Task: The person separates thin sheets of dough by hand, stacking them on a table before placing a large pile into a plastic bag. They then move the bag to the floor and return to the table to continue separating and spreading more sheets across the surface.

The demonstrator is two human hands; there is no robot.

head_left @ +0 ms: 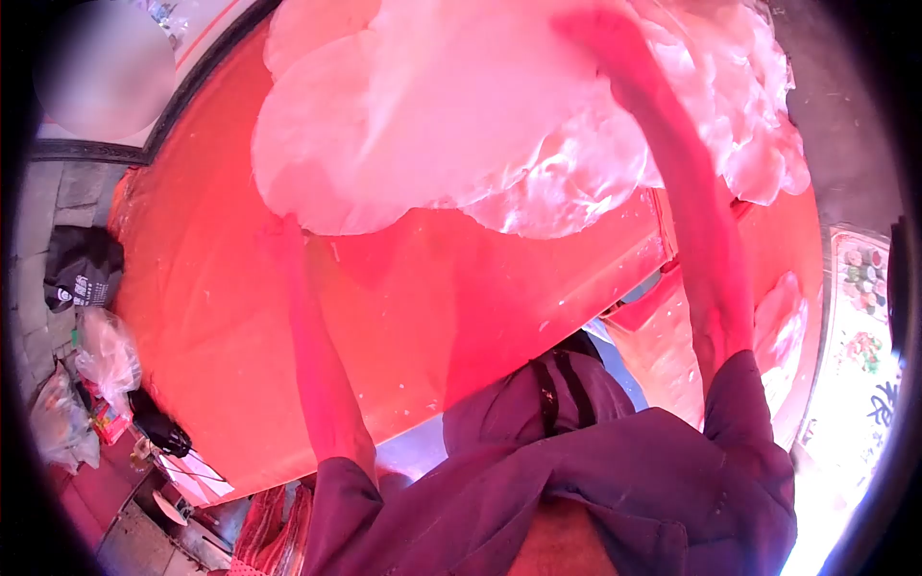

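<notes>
Thin, pale, round sheets (461,106), which look like dough skins, lie overlapping across the far side of a red-orange table (221,326). At their lower left edge is my left hand (283,232), its fingers closed on the rim of a sheet, though red glare blurs the grip. My right hand (605,43) reaches over the upper part of the sheets. Its fingers point left and are smeared, so whether they touch or hold a sheet cannot be made out. Crumpled, shiny sheets (576,182) lie below it.
More pale sheets (780,322) lie on a surface by my right elbow. Left of the table are a black bag (84,267), a clear plastic bag (106,353) and other bags on the floor. A printed white board (860,384) stands at the right. A blurred person's head shows at upper left.
</notes>
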